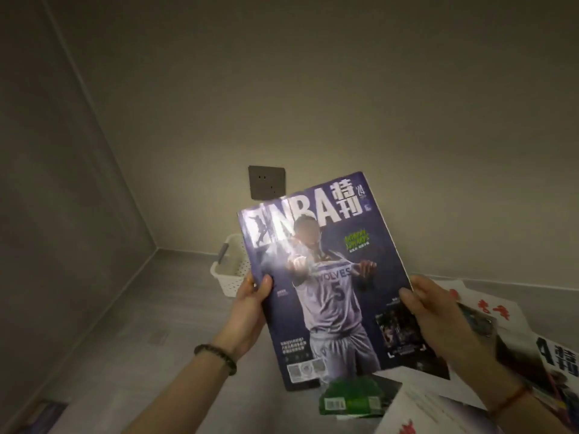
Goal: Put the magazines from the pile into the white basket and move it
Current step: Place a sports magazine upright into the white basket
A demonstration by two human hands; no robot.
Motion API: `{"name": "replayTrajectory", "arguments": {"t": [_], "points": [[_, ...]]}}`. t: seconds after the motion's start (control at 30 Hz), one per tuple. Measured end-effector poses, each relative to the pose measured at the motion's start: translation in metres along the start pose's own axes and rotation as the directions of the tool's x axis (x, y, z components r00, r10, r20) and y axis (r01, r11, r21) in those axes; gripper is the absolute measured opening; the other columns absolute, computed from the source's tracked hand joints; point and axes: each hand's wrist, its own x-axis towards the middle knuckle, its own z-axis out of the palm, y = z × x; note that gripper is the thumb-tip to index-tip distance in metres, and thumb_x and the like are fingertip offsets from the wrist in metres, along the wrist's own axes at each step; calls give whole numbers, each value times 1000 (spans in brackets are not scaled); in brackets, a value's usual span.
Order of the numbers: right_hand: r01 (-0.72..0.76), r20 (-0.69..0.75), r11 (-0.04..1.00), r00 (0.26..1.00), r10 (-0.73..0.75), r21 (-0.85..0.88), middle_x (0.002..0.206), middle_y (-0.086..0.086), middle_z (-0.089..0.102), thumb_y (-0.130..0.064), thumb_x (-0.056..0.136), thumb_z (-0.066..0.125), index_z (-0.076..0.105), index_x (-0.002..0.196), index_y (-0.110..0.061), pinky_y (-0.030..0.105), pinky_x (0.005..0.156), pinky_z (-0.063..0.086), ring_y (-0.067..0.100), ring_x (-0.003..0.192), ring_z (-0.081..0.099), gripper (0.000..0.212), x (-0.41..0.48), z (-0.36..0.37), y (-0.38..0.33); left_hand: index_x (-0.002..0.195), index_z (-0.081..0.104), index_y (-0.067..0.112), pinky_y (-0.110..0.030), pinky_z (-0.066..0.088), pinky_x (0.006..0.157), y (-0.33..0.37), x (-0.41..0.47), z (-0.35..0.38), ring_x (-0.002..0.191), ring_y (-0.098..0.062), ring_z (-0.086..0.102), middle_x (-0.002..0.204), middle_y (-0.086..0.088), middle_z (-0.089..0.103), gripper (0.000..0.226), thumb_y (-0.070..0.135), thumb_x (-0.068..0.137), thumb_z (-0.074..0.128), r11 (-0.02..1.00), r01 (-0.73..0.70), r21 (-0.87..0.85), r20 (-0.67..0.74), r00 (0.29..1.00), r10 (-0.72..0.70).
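I hold a purple NBA magazine (329, 277) upright in front of me, its cover showing a basketball player in a Wolves jersey. My left hand (250, 311) grips its left edge, thumb on the cover. My right hand (435, 317) grips its right edge. Behind the magazine, on the floor near the wall corner, stands the white perforated basket (227, 267), mostly hidden by the cover. The pile of other magazines (501, 349) lies spread on the floor at the lower right.
A green-covered magazine (354, 397) lies on the floor below the held one. A dark wall socket (266, 181) sits above the basket. Grey walls meet in a corner at the left. Something purple (44, 415) lies at the bottom left.
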Motion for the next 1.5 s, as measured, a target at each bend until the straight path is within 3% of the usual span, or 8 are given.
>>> {"name": "replayTrajectory", "arguments": {"t": [0.27, 0.4, 0.5, 0.7, 0.9, 1.07, 1.3, 1.5], "points": [[56, -96, 998, 994, -54, 16, 35, -14, 52, -3, 80, 63, 44, 49, -18, 2, 47, 36, -8, 43, 51, 40, 94, 76, -46, 96, 59, 24, -29, 54, 80, 107, 61, -36, 82, -7, 64, 97, 5, 66, 18, 11, 92, 47, 902, -270, 338, -62, 950, 307], [52, -141, 997, 988, -59, -55, 68, 16, 70, -8, 78, 66, 64, 70, 7, 22, 65, 52, 12, 62, 67, 16, 147, 118, -58, 90, 60, 20, -13, 54, 63, 134, 113, -58, 67, 4, 64, 88, 6, 66, 14, 9, 89, 52, 863, -286, 416, -150, 915, 375], [-29, -193, 1000, 981, 27, -9, 79, 29, 69, -3, 77, 66, 62, 75, 11, 28, 68, 50, 40, 74, 64, 15, 179, 146, -45, 99, 62, 13, -8, 52, 53, 133, 149, -77, 64, 1, 63, 83, 6, 65, 13, 10, 88, 55, 849, -237, 473, -189, 913, 361], [-161, -223, 985, 964, 143, -64, 46, 11, 53, 1, 78, 63, 47, 43, -11, 13, 40, 30, 18, 47, 42, 40, 211, 179, 1, 101, 65, -4, -10, 52, 48, 94, 209, -103, 53, 1, 63, 81, -4, 65, 21, 5, 83, 62, 844, -104, 527, -223, 941, 255], [-250, -227, 968, 944, 238, -28, 72, 5, 61, 2, 79, 61, 68, 77, 4, 0, 41, 35, 3, 49, 46, 7, 225, 199, 47, 94, 69, -1, -8, 51, 50, 53, 251, -122, 63, -10, 60, 85, -8, 67, 21, -2, 73, 70, 845, -78, 530, -260, 933, 249], [-303, -199, 950, 938, 283, -76, 69, 7, 61, -10, 82, 62, 62, 65, -7, 25, 57, 41, 21, 60, 55, 17, 227, 211, 81, 70, 63, 16, -17, 49, 56, 24, 265, -141, 65, -12, 59, 68, 1, 64, 14, 10, 69, 76, 844, -12, 536, -371, 894, 249], [-316, -236, 941, 930, 283, -119, 62, -1, 56, -15, 84, 61, 60, 64, -11, 3, 39, 36, -3, 51, 43, 20, 235, 215, 88, 75, 63, 15, -36, 49, 84, 0, 267, -151, 86, -26, 62, 88, -8, 68, 28, 40, 86, 54, 709, 158, 687, -308, 947, 88], [-363, -192, 932, 913, 359, 17, 51, -7, 56, -17, 84, 60, 51, 45, -22, 19, 43, 36, 10, 49, 50, 41, 230, 212, 86, 59, 53, 17, -34, 43, 72, -1, 261, -150, 75, -27, 56, 80, -12, 65, 41, 47, 87, 48, 611, 213, 763, -357, 926, 122]]}}
